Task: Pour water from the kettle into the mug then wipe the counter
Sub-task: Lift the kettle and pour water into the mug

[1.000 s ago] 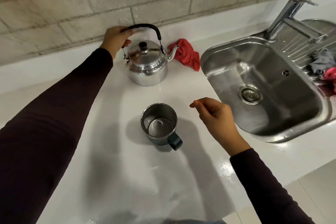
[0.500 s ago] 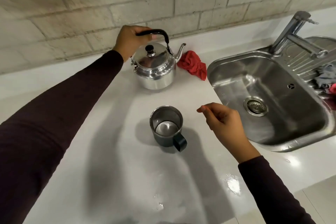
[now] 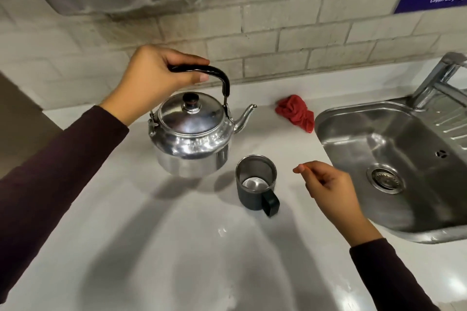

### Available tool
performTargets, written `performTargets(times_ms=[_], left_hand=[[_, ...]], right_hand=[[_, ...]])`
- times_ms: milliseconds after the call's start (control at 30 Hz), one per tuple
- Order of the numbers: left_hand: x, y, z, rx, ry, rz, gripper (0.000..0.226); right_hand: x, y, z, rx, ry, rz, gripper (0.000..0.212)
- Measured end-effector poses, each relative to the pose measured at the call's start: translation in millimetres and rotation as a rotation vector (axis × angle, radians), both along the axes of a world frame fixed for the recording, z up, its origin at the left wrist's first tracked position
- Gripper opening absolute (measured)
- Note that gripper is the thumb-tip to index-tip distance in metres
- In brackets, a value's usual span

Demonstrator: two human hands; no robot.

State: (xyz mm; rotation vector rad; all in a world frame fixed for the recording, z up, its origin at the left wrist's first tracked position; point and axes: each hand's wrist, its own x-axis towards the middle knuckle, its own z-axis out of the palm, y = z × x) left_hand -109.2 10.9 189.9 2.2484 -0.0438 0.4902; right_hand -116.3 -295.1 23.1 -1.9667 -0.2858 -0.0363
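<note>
A shiny steel kettle (image 3: 192, 139) with a black handle hangs upright in the air, just left of the mug, its spout pointing right. My left hand (image 3: 154, 78) is closed around the handle. The dark mug (image 3: 255, 185) with a steel inside stands on the white counter (image 3: 151, 247), its handle toward me; it looks empty. My right hand (image 3: 328, 184) hovers to the right of the mug with loosely curled fingers, holding nothing. A crumpled red cloth (image 3: 295, 112) lies by the wall, beside the sink.
A steel sink (image 3: 394, 159) with a drain and a tap (image 3: 437, 78) fills the right side. A brick wall runs along the back, with a blue sign at the top right. Small wet spots glint on the counter near me.
My left hand has lifted the kettle off the counter and carried it toward me, next to the mug. The view has tilted up. My right hand has stayed beside the mug.
</note>
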Motion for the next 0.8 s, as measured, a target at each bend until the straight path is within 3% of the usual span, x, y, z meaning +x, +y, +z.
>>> performTargets(times_ms=[367, 633, 800], left_hand=[[-65.4, -8.5, -2.0, 0.283, 0.216, 0.02, 0.023], [-70.3, -15.3, 4.5, 0.558, 0.265, 0.025, 0.026], [-72.3, -11.0, 11.7, 0.597, 0.282, 0.019, 0.025]], right_hand=[[-15.3, -0.2, -4.4, -0.07, 0.03, 0.049, 0.02], [-16.6, -1.0, -3.5, -0.094, 0.001, 0.056, 0.016], [-16.6, -2.6, -6.2, -0.113, -0.021, 0.049, 0.017]])
